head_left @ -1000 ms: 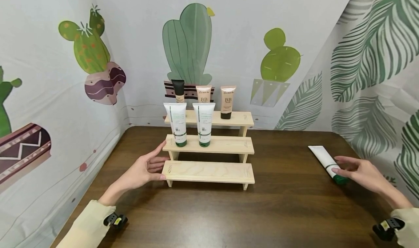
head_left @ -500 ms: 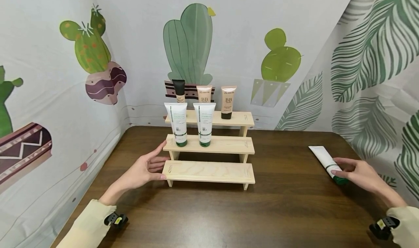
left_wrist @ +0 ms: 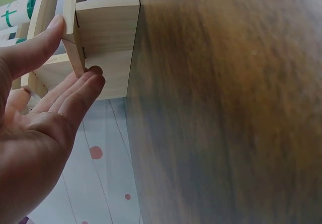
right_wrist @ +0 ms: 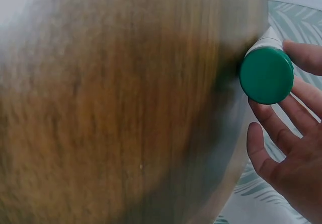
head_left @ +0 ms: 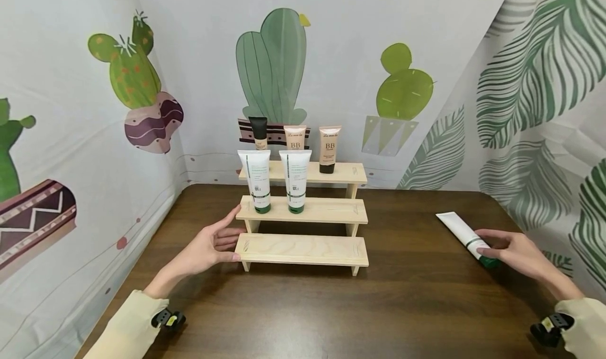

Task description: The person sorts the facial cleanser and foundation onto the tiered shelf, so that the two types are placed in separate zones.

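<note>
My left hand (head_left: 203,247) steadies the left end of a three-tier wooden display stand (head_left: 303,248), its thumb at the lowest tier and index finger at the middle one. In the left wrist view, thumb and fingers lie either side of a plank end. At the table's right side my right hand (head_left: 516,253) grips a white squeeze tube (head_left: 456,227) near its green cap (right_wrist: 266,75), between thumb and fingers. The tube slants, its flat end pointing away to the left. Two matching white tubes (head_left: 255,177) stand cap down on the middle tier's left half.
On the top tier stand a black-topped tube (head_left: 258,130), a beige BB cream tube (head_left: 295,135) partly hidden by a white one, and another BB cream tube (head_left: 329,148). Cloth with printed plants (head_left: 341,59) surrounds the brown table (head_left: 407,296).
My right hand has closed on the tube and shifted it slightly left. The left hand and the stand have stayed in place.
</note>
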A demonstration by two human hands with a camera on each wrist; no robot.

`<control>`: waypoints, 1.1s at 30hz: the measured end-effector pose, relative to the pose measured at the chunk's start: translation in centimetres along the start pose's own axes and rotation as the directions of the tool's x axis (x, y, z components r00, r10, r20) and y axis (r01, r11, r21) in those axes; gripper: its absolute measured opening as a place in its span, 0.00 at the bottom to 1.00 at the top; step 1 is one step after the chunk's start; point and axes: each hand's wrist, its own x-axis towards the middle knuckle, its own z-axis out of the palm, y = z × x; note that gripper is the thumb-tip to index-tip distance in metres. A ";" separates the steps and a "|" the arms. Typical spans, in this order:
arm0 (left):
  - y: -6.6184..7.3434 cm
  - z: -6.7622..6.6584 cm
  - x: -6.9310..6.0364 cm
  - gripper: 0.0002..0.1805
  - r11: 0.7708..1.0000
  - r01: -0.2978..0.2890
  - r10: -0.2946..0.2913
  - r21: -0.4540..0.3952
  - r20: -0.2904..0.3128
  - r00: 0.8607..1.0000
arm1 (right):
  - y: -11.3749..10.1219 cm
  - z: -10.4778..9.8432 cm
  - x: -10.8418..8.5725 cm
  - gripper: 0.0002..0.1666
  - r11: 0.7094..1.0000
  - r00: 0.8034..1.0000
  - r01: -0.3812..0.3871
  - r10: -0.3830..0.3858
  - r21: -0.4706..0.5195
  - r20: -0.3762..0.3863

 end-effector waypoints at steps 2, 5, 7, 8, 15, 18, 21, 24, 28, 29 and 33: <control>0.0 0.0 0.0 0.63 1.000 0.002 -0.002 -0.003 0.001 1.000 | -0.2 0.1 -0.1 0.39 1.000 1.000 0.002 -0.002 0.008 0.010; 0.0 0.0 0.0 0.63 1.000 0.003 -0.003 -0.005 0.001 1.000 | -0.5 0.3 -0.1 0.38 1.000 1.000 0.014 -0.015 0.028 0.013; 0.0 0.0 0.0 0.64 1.000 0.003 -0.003 -0.004 0.000 1.000 | -0.8 0.5 -0.1 0.38 0.999 1.000 0.024 -0.025 0.047 0.014; 0.0 0.0 0.0 0.64 1.000 0.004 -0.004 -0.004 -0.001 1.000 | -1.0 0.6 -0.1 0.38 0.998 0.999 0.029 -0.030 0.055 0.013; 0.0 0.0 0.0 0.64 1.000 0.010 -0.010 -0.006 -0.003 1.000 | -1.9 1.3 -0.1 0.35 0.995 0.998 0.066 -0.066 0.072 -0.001; 0.0 0.1 0.0 0.63 1.000 0.008 -0.008 -0.006 -0.002 1.000 | -2.3 1.6 -0.2 0.33 0.994 0.996 0.084 -0.084 0.076 -0.001; -0.1 0.1 0.0 0.64 1.000 0.008 -0.008 -0.006 -0.002 1.000 | -2.7 1.9 -0.3 0.33 0.992 0.996 0.086 -0.087 0.089 0.007; -0.1 0.1 0.0 0.64 1.000 0.005 -0.005 -0.002 -0.003 1.000 | -3.1 2.3 -0.5 0.32 0.990 0.995 0.096 -0.098 0.107 0.018; -0.2 0.1 0.0 0.64 1.000 -0.003 0.003 0.003 -0.006 1.000 | -3.6 2.6 -0.6 0.31 0.983 0.992 0.125 -0.128 0.134 0.020; -0.2 0.1 0.0 0.64 1.000 -0.005 0.005 0.004 -0.006 1.000 | -3.7 2.7 -0.6 0.31 0.981 0.990 0.135 -0.138 0.137 0.018; -0.3 0.0 0.0 0.64 1.000 -0.005 0.005 0.002 -0.005 1.000 | -4.2 2.8 -0.6 0.29 0.972 0.983 0.177 -0.181 0.155 0.014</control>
